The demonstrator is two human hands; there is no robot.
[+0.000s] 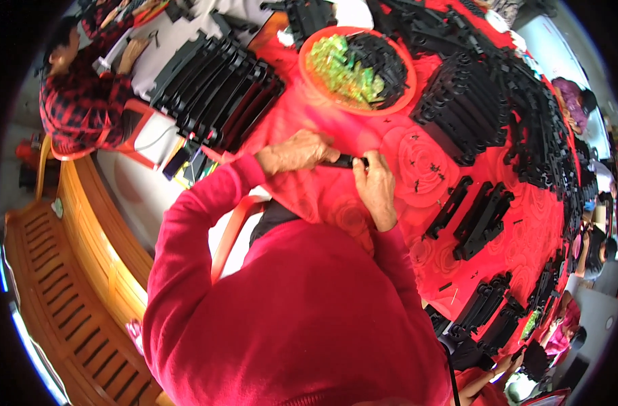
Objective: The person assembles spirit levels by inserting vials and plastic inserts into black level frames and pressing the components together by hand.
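Observation:
Over the near edge of a table with a red rose-patterned cloth (407, 145), a short black plastic piece (344, 160) spans the gap between my two hands. My left hand (299, 151) has its fingers closed round the left end. At the other end, my right hand (376, 189) pinches it between thumb and fingers. Much of the piece is hidden by the fingers. Beyond them stands an orange-red basin (363, 111), holding yellow-green translucent pieces (339, 64) on its left side and small black parts (387, 64) on its right.
Long black plastic parts are stacked at left (218, 91) and right (464, 108). Several loose black bars (483, 220) and tiny black bits lie on the cloth. A person in a checked shirt (82, 108) sits far left by a wooden bench (72, 291). Others work along the right.

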